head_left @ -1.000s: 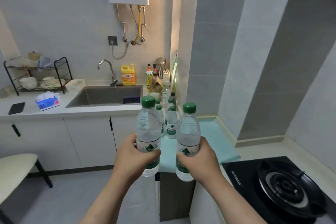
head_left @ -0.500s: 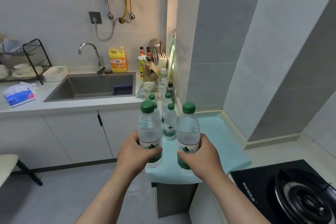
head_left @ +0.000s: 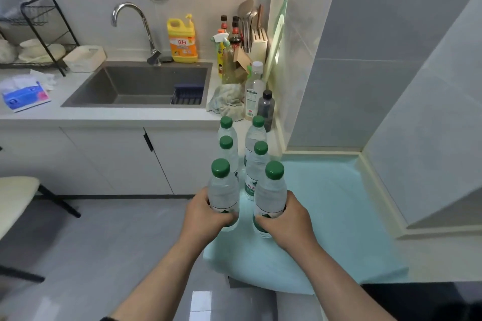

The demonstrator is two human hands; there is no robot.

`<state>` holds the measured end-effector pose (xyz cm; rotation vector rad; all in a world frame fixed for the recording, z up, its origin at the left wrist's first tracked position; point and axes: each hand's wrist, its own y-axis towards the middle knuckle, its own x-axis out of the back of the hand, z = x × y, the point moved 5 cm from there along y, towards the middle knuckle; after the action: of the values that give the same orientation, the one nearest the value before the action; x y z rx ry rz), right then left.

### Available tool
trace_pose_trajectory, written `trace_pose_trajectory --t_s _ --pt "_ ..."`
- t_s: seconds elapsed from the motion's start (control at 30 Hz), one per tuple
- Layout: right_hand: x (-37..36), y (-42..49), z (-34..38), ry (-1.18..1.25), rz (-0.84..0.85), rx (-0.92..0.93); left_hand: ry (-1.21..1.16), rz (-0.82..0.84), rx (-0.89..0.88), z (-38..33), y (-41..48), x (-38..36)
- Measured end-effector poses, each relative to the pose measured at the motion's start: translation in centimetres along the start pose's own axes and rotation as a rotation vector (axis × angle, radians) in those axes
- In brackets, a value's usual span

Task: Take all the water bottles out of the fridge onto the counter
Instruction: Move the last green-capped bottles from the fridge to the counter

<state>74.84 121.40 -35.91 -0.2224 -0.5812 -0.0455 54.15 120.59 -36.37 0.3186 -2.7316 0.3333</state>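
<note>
Two bottles are gripped, one in the left hand (head_left: pixel 206 212), one in the right hand (head_left: pixel 288 216), over the surface (head_left: pixel 339 216). Next: they should be set down near the four standing bottles (head_left: pixel 257 164).

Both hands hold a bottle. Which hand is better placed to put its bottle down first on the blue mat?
Probably the right hand. Its bottle is over the blue mat, behind the standing bottles. The left hand holds its bottle at the mat's left edge.
</note>
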Motion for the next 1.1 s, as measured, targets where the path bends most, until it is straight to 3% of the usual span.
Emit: trace_pose_trajectory --t_s 0.43,1.1 --pt "-5.5 3.7 -2.9 0.002 -0.027 -0.059 0.038 0.084 -0.016 3.9 5.5 -2.0" --pt "-6.5 3.5 -3.8 0.094 -0.026 -0.039 0.039 0.192 -0.072 3.8 5.9 -1.9"
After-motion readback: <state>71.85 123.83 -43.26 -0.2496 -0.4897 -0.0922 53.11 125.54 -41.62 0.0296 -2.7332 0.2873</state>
